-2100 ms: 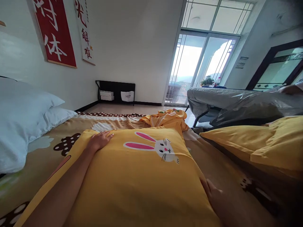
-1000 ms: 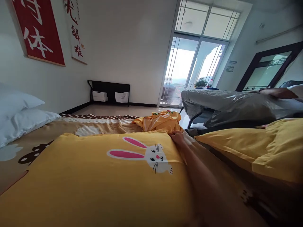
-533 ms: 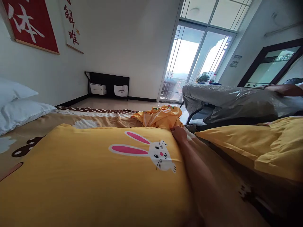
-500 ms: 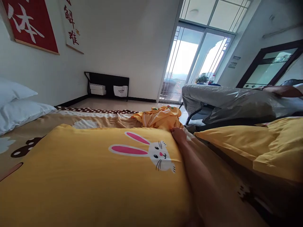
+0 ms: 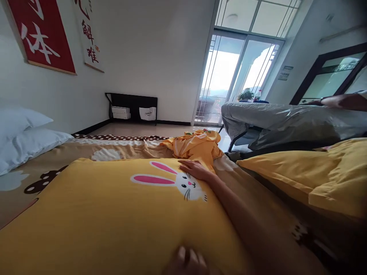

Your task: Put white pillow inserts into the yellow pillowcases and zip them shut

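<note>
With straight fingers, the right hand [image 5: 197, 170] is lying on the yellow pillow [image 5: 114, 214], which is resting on the bedspread [image 5: 132, 148] and probably needing light, even pressure, while the left hand [image 5: 187, 263] is curling nearby, its hold too blurred to tell.

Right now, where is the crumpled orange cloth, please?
In the head view, the crumpled orange cloth lies just right of centre at the patterned bedding's far edge, beyond the yellow rabbit-print pillow and the right hand.
</note>
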The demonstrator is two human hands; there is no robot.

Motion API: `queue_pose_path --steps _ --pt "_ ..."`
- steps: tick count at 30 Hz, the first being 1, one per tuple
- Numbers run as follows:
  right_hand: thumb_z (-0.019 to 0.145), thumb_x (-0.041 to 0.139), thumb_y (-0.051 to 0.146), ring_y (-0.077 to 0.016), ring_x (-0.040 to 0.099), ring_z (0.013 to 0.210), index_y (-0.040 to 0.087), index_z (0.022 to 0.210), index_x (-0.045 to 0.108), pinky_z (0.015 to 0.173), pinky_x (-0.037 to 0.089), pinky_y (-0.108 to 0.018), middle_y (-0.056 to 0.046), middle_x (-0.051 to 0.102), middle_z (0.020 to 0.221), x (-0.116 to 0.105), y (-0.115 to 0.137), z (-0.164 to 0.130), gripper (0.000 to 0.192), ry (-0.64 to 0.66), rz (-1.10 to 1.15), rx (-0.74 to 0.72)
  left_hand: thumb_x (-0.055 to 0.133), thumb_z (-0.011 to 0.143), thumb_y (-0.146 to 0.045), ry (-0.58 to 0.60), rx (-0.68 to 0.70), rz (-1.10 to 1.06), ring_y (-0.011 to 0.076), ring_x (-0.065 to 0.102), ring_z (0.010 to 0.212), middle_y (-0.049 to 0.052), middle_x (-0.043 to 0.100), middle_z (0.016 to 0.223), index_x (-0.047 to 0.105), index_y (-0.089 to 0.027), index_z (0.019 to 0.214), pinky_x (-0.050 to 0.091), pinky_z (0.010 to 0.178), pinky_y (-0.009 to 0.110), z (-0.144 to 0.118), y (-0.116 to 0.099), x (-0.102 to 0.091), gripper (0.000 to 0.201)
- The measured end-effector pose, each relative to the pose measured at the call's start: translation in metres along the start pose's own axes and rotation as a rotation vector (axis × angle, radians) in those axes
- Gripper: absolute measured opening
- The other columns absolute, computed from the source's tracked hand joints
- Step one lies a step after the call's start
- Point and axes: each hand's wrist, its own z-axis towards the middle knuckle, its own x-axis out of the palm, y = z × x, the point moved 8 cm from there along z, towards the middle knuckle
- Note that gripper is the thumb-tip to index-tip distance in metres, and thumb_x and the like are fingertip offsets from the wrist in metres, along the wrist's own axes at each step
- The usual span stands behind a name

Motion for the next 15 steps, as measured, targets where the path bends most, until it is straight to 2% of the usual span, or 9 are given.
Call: queue_pose_path --steps 2,4,7,9,11,15 --pt "0.09 0.031 0.063 -0.0256 0.044 0.128 0.029 0.136 0.048 0.11 0.025 -0.043 -0.002 0.048 0.141 0.012 0.0 0.004 0.06 0.049 -0.008 0.008 0.059 0.083 -0.029 -0.037 -0.008 -0.01 0.0195 0.054 0.064 0.004 0.063 0.07 0.064 -0.028 0.084 0.044 0.061 0.039 0.006 0.007 -0.004 0.006" --pt "0.09 0.026 0.065 -0.0256 0.041 0.131 0.029 0.139 0.044 0.11 0.023 -0.044 -0.001 0.044 0.144 0.017 -0.003 0.005 0.063 0.08 -0.018 0.017 0.058 0.084 -0.03 -0.09 -0.006 -0.041 0.0165 0.049 0.056 0.001 0.056 0.059 0.057 -0.021 0.07 0.037 0.055 0.034 0.017 0.012 -0.013 0.016" --pt "0.09 0.022 0.066 -0.0246 0.036 0.134 0.03 0.142 0.04 0.111 0.021 -0.043 0.001 0.039 0.147 0.018 -0.006 0.004 0.065 0.102 -0.039 0.021 0.061 0.082 -0.03 -0.162 0.025 -0.085 0.0141 0.041 0.048 -0.001 0.047 0.05 0.044 -0.019 0.059 0.025 0.048 0.03 0.028 0.012 -0.025 0.031" --pt "0.091 0.02 0.064 -0.0237 0.034 0.135 0.029 0.143 0.037 0.11 0.021 -0.043 0.001 0.037 0.148 0.019 -0.007 0.003 0.065 0.107 -0.052 0.023 0.063 0.081 -0.031 -0.184 0.053 -0.092 0.0135 0.039 0.046 -0.002 0.045 0.049 0.043 -0.019 0.058 0.02 0.046 0.029 0.029 0.007 -0.026 0.032" --pt "0.093 0.018 0.062 -0.0229 0.033 0.136 0.028 0.144 0.036 0.11 0.021 -0.042 0.0 0.036 0.148 0.021 -0.009 0.002 0.064 0.101 -0.063 0.031 0.064 0.08 -0.034 -0.182 0.087 -0.094 0.0129 0.037 0.044 -0.002 0.044 0.048 0.043 -0.019 0.056 0.016 0.045 0.029 0.025 -0.002 -0.019 0.035" --pt "0.094 0.016 0.059 -0.0207 0.033 0.136 0.027 0.144 0.036 0.11 0.021 -0.04 0.0 0.036 0.149 0.024 -0.011 0.001 0.062 0.072 -0.08 0.04 0.066 0.078 -0.034 -0.038 0.161 -0.137 0.0132 0.038 0.042 -0.001 0.043 0.045 0.046 -0.018 0.052 0.016 0.044 0.029 0.016 -0.022 0.01 0.037"
